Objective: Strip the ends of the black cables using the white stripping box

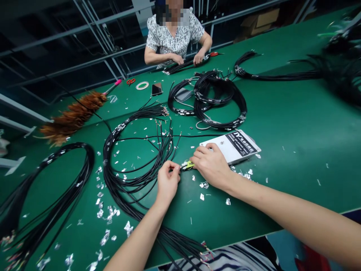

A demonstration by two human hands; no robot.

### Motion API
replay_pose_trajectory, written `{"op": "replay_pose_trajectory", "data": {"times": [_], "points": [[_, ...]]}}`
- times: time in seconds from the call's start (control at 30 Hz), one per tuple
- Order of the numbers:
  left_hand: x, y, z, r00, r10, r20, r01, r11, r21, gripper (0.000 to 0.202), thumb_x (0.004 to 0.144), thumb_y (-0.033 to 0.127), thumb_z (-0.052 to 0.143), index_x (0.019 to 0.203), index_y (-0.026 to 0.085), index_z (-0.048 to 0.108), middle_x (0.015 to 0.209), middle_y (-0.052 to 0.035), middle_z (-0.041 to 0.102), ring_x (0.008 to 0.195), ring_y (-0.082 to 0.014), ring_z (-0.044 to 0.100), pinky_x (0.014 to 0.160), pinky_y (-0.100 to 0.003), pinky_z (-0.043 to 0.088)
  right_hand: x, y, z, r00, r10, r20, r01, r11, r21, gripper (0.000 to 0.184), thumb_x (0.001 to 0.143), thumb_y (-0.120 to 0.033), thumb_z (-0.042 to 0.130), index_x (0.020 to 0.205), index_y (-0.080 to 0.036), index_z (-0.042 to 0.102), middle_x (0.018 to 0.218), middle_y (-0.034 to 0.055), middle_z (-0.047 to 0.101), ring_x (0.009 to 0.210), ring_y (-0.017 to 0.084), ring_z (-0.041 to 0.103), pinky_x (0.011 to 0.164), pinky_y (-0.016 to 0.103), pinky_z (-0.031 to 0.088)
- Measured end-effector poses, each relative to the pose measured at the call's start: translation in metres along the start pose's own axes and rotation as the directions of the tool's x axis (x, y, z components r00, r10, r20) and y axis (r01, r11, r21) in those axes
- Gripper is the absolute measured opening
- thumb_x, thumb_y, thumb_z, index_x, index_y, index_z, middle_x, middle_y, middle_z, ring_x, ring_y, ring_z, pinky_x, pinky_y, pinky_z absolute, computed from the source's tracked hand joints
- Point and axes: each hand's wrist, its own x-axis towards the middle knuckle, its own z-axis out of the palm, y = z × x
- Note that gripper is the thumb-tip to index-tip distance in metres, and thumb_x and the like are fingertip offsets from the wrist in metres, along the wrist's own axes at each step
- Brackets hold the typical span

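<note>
My left hand (pixel 167 182) pinches the end of a thin black cable (pixel 153 171) that runs out of a big loop of black cables (pixel 113 177) on the green table (pixel 296 124). My right hand (pixel 211 163) is closed just to the right of it, gripping a small yellow-green tool (pixel 188 165) at the cable's tip. The two hands almost touch. A white flat device with a black label (pixel 234 146) lies right behind my right hand.
Several more coils of black cable (pixel 217 98) lie farther back and at the left (pixel 56 180). Silver foil scraps (pixel 107 214) litter the table. A feather duster (pixel 73 114), a tape roll (pixel 142 85), a phone (pixel 156 89) and red scissors (pixel 130 81) lie far left. A person opposite handles cables (pixel 180 66).
</note>
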Motion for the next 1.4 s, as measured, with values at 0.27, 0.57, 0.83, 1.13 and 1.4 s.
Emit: {"op": "replay_pose_trajectory", "data": {"times": [0.27,0.57,0.83,1.13,1.4], "points": [[0.002,-0.004,0.003,1.0,0.004,-0.012,-0.004,1.0,0.005,0.034,0.065,0.043,0.074,0.063,0.017,0.053,0.051,0.0084,0.043,0.037,-0.003,0.034,0.036,-0.015,0.024,0.003,-0.001,-0.002,1.0,0.009,0.006,-0.009,1.0,0.009,0.013,0.087,-0.013,0.068,0.077,-0.019,0.064,0.078,0.0012,0.067,0.088,0.021,0.053,0.082,0.039,0.026],[0.003,-0.001,0.002,1.0,0.005,-0.003,-0.005,1.0,0.023,0.035,0.065,0.045,0.074,0.063,0.017,0.053,0.05,0.0083,0.043,0.037,-0.0036,0.035,0.037,-0.016,0.024,0.003,-0.002,-0.002,0.999,0.032,0.032,-0.034,0.999,0.036,0.01,0.086,-0.011,0.069,0.079,-0.018,0.064,0.081,0.0021,0.067,0.091,0.022,0.056,0.084,0.04,0.027],[0.005,-0.001,0.001,1.0,0.002,0.002,-0.002,0.999,0.038,0.034,0.064,0.044,0.074,0.063,0.016,0.054,0.052,0.0079,0.045,0.036,-0.003,0.036,0.036,-0.016,0.024,-0.016,0.007,-0.023,0.986,0.107,-0.126,-0.08,0.976,0.205,0.012,0.089,-0.019,0.068,0.1,-0.019,0.063,0.112,0.0061,0.071,0.109,0.026,0.058,0.093,0.043,0.029],[0.006,-0.001,0.0,1.0,0.001,0.009,-0.001,1.0,0.022,0.029,0.063,0.038,0.074,0.063,0.015,0.056,0.053,0.0064,0.048,0.037,-0.003,0.037,0.037,-0.015,0.024,-0.089,0.011,-0.03,0.883,0.323,-0.342,-0.171,0.898,0.405,0.018,0.094,-0.006,0.048,0.09,-0.021,0.056,0.117,0.0047,0.072,0.112,0.025,0.061,0.091,0.04,0.036],[0.003,0.001,-0.013,0.999,0.025,-0.035,-0.023,0.999,0.047,0.03,0.064,0.038,0.075,0.063,0.016,0.055,0.051,0.0073,0.046,0.035,-0.0032,0.037,0.036,-0.015,0.024,-0.086,0.01,-0.02,0.862,0.326,-0.387,-0.209,0.926,0.313,0.016,0.093,-0.007,0.055,0.089,-0.022,0.058,0.106,0.0025,0.075,0.102,0.025,0.064,0.09,0.041,0.035]]}}
